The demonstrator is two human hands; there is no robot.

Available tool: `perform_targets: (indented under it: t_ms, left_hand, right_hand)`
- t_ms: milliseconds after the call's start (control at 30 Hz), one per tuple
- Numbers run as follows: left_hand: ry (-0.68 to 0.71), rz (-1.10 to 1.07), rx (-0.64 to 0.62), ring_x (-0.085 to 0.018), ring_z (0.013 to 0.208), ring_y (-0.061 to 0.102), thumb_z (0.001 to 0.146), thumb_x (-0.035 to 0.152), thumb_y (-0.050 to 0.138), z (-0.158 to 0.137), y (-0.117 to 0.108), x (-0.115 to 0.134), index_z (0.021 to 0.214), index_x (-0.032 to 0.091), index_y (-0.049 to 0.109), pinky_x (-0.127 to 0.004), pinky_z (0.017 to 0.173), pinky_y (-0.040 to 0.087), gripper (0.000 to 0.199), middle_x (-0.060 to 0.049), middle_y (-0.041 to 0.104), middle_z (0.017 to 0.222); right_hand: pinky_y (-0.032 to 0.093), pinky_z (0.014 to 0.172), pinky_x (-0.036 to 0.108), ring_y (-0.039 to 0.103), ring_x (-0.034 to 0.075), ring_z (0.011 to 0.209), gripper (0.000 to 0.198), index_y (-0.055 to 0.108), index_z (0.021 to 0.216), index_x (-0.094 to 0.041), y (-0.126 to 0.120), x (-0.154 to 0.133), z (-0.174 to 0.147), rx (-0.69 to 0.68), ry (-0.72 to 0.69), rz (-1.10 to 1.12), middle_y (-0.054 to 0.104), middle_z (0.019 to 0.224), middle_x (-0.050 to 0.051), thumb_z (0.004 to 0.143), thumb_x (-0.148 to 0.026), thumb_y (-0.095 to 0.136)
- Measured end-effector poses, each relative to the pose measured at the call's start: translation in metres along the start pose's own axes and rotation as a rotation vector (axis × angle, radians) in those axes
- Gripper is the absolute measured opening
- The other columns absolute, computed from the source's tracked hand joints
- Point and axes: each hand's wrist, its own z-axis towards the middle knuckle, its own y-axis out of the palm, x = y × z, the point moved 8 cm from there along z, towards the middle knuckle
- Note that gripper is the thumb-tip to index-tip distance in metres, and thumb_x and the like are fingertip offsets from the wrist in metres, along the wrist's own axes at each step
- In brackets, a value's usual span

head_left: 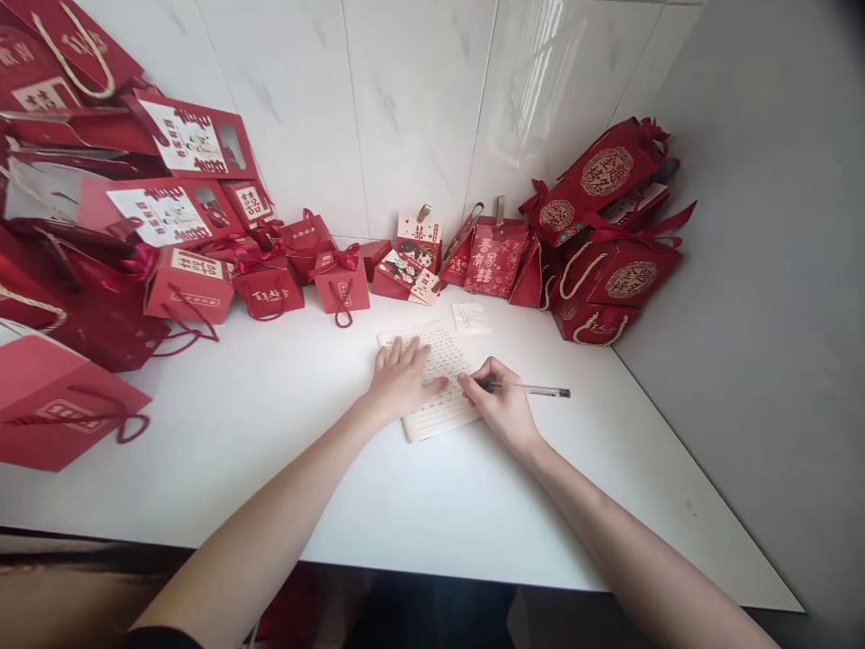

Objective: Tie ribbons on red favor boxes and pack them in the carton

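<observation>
A lined notebook [432, 424] lies on the white table in front of me, its page filled with rows of small handwriting down to the lower lines. My left hand [404, 379] rests flat on the left part of the page, fingers spread. In my right hand [504, 406] is a pen [533, 389] with a clear barrel and a dark end, pinched between thumb and fingers. The hand sits at the page's right edge; the pen's tip is hidden by the fingers. Just beyond the notebook lies a small white slip of paper [471, 317] with faint marks.
Red gift boxes [341, 281] with cords and ribbons line the tiled wall [419, 99]. More red bags and boxes [182, 212] are piled at the left, and others [618, 270] are stacked at the right beside a grey panel [757, 270]. The white table's [432, 523] front edge is near me.
</observation>
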Motion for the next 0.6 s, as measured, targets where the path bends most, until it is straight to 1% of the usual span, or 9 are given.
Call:
perform_targets:
  t_ms: [100,200,300,433,600]
  left_hand:
    - [0.015,0.020,-0.008,-0.032,0.139,0.007,0.078,0.069,0.034,-0.001,0.001,0.002,0.141,0.019,0.026,-0.050,0.110,0.011,0.081,-0.007,0.017,0.151]
    - [0.004,0.025,-0.005,-0.032,0.139,0.007,0.076,0.072,0.035,0.000,0.001,0.001,0.142,0.018,0.026,-0.049,0.110,0.010,0.086,-0.007,0.017,0.151]
    - [0.000,0.023,0.001,-0.032,0.139,0.008,0.075,0.071,0.038,0.000,0.001,0.002,0.141,0.017,0.027,-0.048,0.111,0.010,0.086,-0.007,0.018,0.151]
    - [-0.004,0.006,0.006,-0.031,0.139,0.008,0.075,0.070,0.039,-0.001,0.000,0.003,0.140,0.018,0.028,-0.048,0.111,0.010,0.084,-0.007,0.018,0.151]
    - [-0.006,-0.011,0.003,-0.031,0.139,0.008,0.074,0.071,0.037,0.000,0.000,0.002,0.140,0.020,0.029,-0.047,0.111,0.009,0.084,-0.006,0.018,0.151]
  right_hand:
    - [0.027,0.046,0.023,0.033,0.011,0.048,0.035,0.034,0.055,-0.021,0.000,0.007,0.003,0.018,-0.012,-0.131,0.036,0.049,-0.006,0.073,-0.039,0.057]
    - [0.021,0.045,0.023,0.025,0.010,0.047,0.033,0.028,0.053,-0.020,0.000,0.013,0.005,0.017,0.009,-0.183,0.027,0.049,-0.007,0.072,-0.033,0.053]
    - [0.018,0.044,0.023,0.023,0.009,0.047,0.033,0.027,0.054,-0.020,0.002,0.015,0.005,-0.004,0.022,-0.206,0.025,0.049,-0.007,0.071,-0.032,0.052]
    - [0.017,0.044,0.023,0.022,0.010,0.048,0.033,0.026,0.053,-0.021,0.003,0.013,0.005,-0.027,0.012,-0.229,0.025,0.048,-0.007,0.070,-0.033,0.051]
    - [0.018,0.044,0.024,0.023,0.010,0.047,0.029,0.030,0.052,-0.021,0.000,0.014,0.005,0.003,0.040,-0.226,0.029,0.047,-0.007,0.067,-0.033,0.051]
